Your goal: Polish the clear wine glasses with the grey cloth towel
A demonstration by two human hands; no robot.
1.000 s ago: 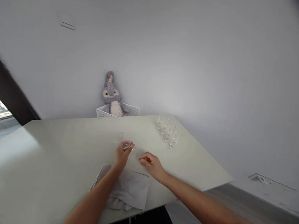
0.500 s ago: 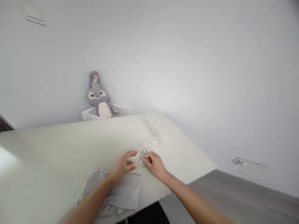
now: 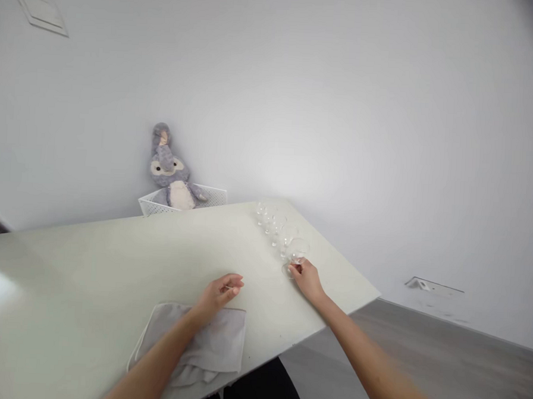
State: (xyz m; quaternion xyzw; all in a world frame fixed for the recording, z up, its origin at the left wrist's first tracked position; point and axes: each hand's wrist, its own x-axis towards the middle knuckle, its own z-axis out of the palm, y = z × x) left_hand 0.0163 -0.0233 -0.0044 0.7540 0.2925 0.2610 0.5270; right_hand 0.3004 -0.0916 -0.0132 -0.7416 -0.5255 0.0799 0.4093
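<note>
My right hand (image 3: 307, 279) pinches the stem of a clear stemmed glass (image 3: 298, 247). This glass is at the near end of a row of several similar clear glasses (image 3: 276, 225); its bowl overlaps the closest of them in view. Its round foot is low, at or just above the tabletop, and I cannot tell which. My left hand (image 3: 222, 293) hovers over the table with loosely curled fingers, a gap between thumb and fingertips and nothing held. Under the left wrist and forearm lies a folded grey cloth (image 3: 223, 340), partly hidden by the arm.
The pale table (image 3: 111, 263) ends on the right in an angled corner. Behind its far edge, a white perforated basket (image 3: 215, 197) holds a grey plush toy (image 3: 170, 167) against the wall. A socket plate (image 3: 434, 286) sits low on the right wall.
My right hand has carried the glass away from my left hand, rightward and farther back, to the near end of the row. My left hand's fingers have drawn closer together.
</note>
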